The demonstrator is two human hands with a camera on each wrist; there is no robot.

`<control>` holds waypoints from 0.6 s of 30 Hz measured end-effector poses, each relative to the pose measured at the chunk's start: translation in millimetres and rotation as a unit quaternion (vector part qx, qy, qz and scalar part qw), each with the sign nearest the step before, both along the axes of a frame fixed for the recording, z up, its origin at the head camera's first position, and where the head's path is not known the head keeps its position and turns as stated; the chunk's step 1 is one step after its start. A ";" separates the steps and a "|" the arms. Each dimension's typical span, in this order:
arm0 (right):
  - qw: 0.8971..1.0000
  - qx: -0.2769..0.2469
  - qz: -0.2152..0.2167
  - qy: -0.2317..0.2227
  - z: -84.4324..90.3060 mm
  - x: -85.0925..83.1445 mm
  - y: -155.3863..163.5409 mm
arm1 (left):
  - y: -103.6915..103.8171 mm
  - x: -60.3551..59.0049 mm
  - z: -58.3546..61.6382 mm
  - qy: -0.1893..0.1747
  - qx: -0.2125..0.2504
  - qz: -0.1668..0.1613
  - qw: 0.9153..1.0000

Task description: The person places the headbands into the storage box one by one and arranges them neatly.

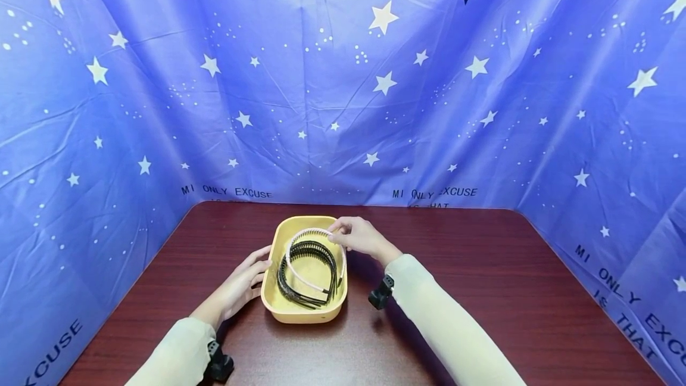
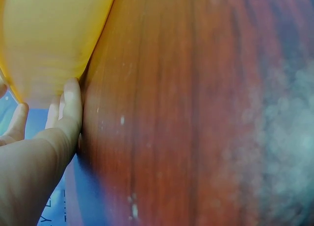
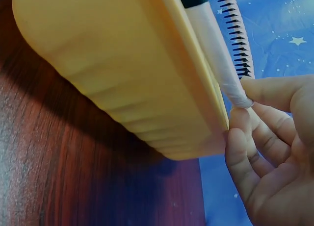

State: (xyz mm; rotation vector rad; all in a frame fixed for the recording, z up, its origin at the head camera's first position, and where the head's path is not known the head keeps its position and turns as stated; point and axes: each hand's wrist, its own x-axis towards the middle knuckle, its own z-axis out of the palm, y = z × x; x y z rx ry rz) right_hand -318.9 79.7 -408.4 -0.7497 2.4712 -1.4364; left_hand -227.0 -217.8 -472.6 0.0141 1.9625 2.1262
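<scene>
A yellow plastic basin [image 1: 306, 317] stands on the table. In it lie black toothed headbands [image 1: 284, 288], overlapping, so their number is hard to tell. A white headband [image 1: 305, 281] with dark teeth and dark ends leans over them. My right hand [image 1: 365, 237] pinches this white headband between thumb and fingers at the basin's far right rim; the right wrist view shows the grip on its wrapped white band [image 3: 218, 52]. My left hand [image 1: 238, 286] rests its fairly straight fingers against the basin's left outer side, as the left wrist view also shows.
The dark red wooden table [image 1: 455, 267] extends on both sides of the basin. A blue curtain [image 1: 321, 106] with white stars and lettering hangs behind it and along both sides. A small black camera [image 1: 381, 292] is worn on the right wrist, another [image 1: 219, 363] on the left.
</scene>
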 end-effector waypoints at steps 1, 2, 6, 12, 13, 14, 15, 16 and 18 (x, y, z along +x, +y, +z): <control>1.000 0.005 -0.002 0.005 1.4 0.6 -1.7 | -0.2 0.0 0.1 0.000 0.001 0.001 1.000; 1.000 0.011 -0.004 0.012 2.9 1.3 -3.4 | -0.3 0.1 0.2 0.000 0.001 0.001 1.000; 0.997 0.053 -0.011 0.052 5.3 2.5 -10.4 | 0.0 0.3 0.7 0.001 0.003 -0.002 1.000; 0.988 0.113 -0.019 0.100 3.8 2.5 -17.4 | 0.2 0.9 1.0 0.001 0.005 -0.007 1.000; 0.988 0.117 -0.019 0.102 3.7 2.6 -18.0 | 0.1 1.0 1.1 0.001 0.006 -0.008 1.000; 0.987 0.119 -0.019 0.105 3.5 2.4 -18.3 | -0.1 0.9 1.0 0.002 0.006 -0.009 1.000; 0.987 0.119 -0.020 0.106 3.1 2.2 -18.7 | -0.2 0.9 1.1 0.003 0.006 -0.010 1.000; 0.987 0.121 -0.021 0.109 2.5 1.8 -19.1 | -0.5 0.8 1.0 0.004 0.006 -0.009 1.000; 0.986 0.123 -0.022 0.111 1.5 1.3 -20.0 | -0.9 0.8 0.9 0.004 0.005 -0.009 1.000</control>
